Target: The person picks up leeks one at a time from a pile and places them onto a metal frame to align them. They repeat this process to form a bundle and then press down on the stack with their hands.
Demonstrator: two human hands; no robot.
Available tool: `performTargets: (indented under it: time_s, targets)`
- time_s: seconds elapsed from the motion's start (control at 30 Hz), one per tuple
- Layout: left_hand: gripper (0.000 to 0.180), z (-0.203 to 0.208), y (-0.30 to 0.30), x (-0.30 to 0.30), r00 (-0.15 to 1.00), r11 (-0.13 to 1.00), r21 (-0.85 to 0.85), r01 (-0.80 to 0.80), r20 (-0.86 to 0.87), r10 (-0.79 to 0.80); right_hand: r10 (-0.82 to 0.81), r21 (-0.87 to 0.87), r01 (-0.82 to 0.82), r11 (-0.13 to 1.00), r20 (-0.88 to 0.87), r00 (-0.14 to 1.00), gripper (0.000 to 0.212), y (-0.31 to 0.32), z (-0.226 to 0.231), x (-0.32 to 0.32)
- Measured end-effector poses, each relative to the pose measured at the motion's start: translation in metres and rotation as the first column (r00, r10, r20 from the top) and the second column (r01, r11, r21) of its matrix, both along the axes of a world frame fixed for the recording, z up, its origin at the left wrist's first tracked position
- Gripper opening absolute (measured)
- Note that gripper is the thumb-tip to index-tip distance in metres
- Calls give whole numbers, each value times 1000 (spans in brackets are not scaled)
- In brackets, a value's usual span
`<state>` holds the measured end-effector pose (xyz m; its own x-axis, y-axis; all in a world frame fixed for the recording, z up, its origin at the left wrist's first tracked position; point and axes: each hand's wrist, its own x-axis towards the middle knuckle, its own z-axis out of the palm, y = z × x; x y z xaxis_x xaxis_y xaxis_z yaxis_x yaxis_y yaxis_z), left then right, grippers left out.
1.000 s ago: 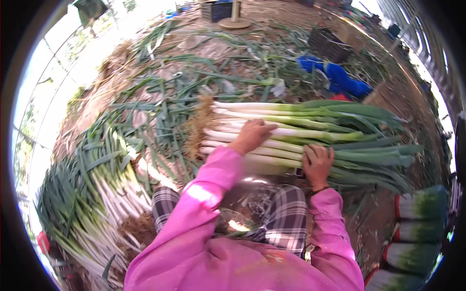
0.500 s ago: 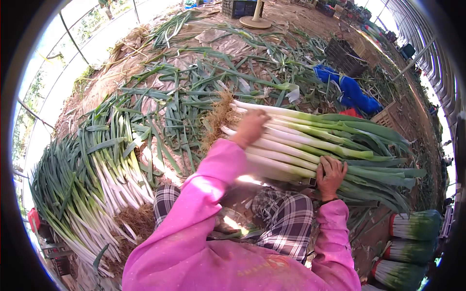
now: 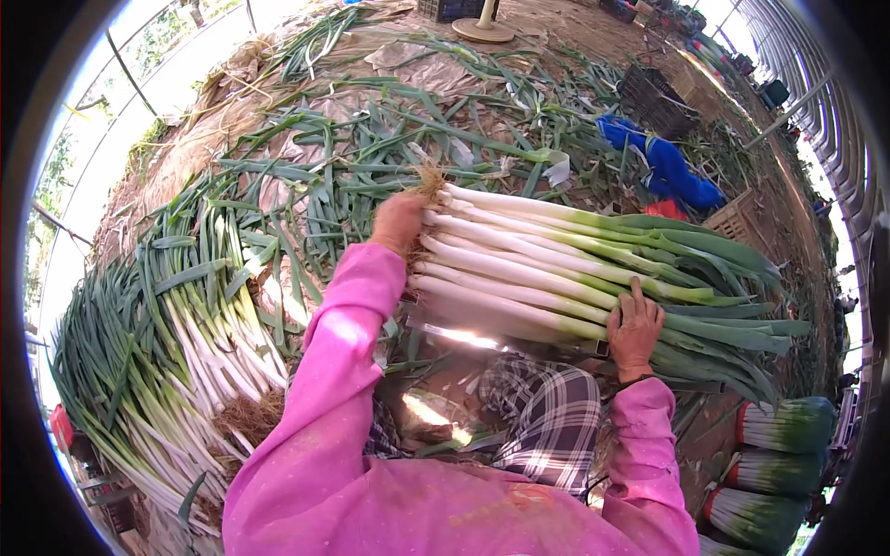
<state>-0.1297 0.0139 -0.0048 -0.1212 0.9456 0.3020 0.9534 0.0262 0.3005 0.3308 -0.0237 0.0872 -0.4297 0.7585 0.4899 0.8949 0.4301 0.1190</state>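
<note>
A row of thick leeks (image 3: 547,246) lies side by side in front of me, white root ends to the left and green leaves to the right. My left hand (image 3: 399,222) is against the root ends, its back toward me; its fingers are hidden and blurred. Just above it shows a tuft of pale brown roots (image 3: 429,178). Farther right, my right hand (image 3: 635,329) rests on the leeks where white turns to green, index finger stretched out and the others bent lower.
A large pile of leeks (image 3: 199,343) lies to my left. Loose cut leaves (image 3: 343,176) cover the ground ahead. Tied leek bundles (image 3: 779,473) are stacked at lower right. Beyond the row are a blue cloth (image 3: 663,162), a dark crate (image 3: 656,100) and a round-based stand (image 3: 483,31).
My left hand has moved left from the white stems to the root ends. My right hand has stayed in nearly the same place, with its index finger now stretched out.
</note>
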Motion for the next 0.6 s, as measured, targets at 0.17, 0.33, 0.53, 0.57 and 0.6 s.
performTargets:
  time_s: [0.17, 0.33, 0.53, 0.57, 0.6]
  targets:
    - [15, -34, -47, -69, 853, 823, -238, -516, -55, 519, 0, 7, 0, 1000, 15, 1000, 22, 1, -3, -1]
    - [22, 20, -27, -27, 998, 995, 90, -39, -44, 43, -2, 44, 0, 999, 32, 999, 23, 1, -3, 4]
    - [51, 12, -17, 62, 975, 960, -227, 165, 184, -124, 43, 100, -42, 994, -13, 999, 23, 3, -3, 7]
    - [51, 16, -13, 63, 975, 959, -229, 166, 182, -125, 44, 106, -43, 993, -14, 999, 23, 4, -2, 7]
    - [51, 23, -8, 62, 974, 937, -310, 158, 206, -96, 54, 107, -52, 993, -12, 998, 23, 3, 0, 8]
